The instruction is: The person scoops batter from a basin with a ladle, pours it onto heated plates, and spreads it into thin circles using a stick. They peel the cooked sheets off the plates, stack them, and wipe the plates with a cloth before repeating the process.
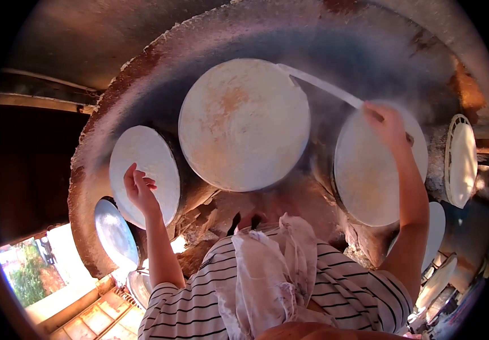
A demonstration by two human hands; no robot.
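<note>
In the head view, the right hand [389, 124] is holding a long flat white stick [321, 85], fingers clamped on its near end, and its tip is reaching the rim of the large middle disc [244, 124]. The left hand [138, 190] is resting, fingers loosely apart, on the smaller disc [145, 173] left of the middle one. The stick could slip and tear the thin sheet (steam is blurring this area). The discs are standing close together, leaving little room between them.

We are seeing three discs in a row on the stove [142, 62]: the middle disc [244, 124] lying between the left disc [145, 170] and right disc [377, 170], a cloth [273, 277] hanging before them.
</note>
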